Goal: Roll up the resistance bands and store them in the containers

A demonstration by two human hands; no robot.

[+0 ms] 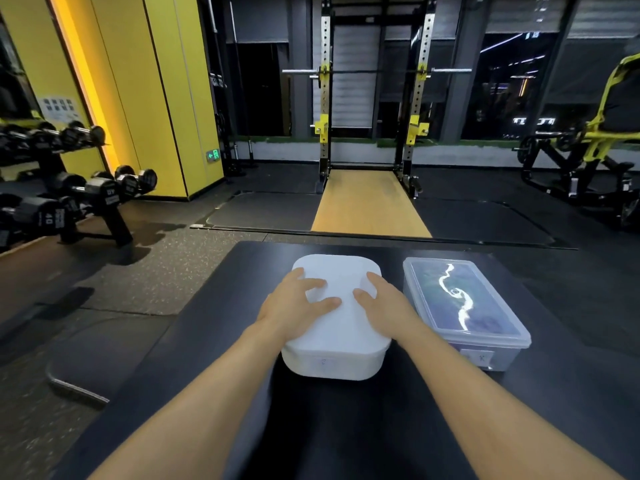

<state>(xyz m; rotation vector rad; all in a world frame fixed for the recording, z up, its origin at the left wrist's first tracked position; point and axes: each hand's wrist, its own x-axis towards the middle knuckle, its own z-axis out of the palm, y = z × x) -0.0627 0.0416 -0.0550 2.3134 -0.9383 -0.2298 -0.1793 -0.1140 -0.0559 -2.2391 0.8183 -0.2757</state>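
A white lidded container (341,271) stands on the black table (346,427) in front of me. My left hand (298,306) lies flat on the left half of its lid, fingers spread. My right hand (379,303) lies flat on the right half, fingers straight. To the right stands a clear plastic container (465,306) with its lid on; its lid shows a blue surface with a bright white streak. No resistance band shows in the open.
A dumbbell rack (69,199) stands at the left beside a yellow pillar (149,91). A squat rack (372,98) with a wooden platform (370,206) is straight ahead. A yellow-framed machine (588,143) stands at the far right.
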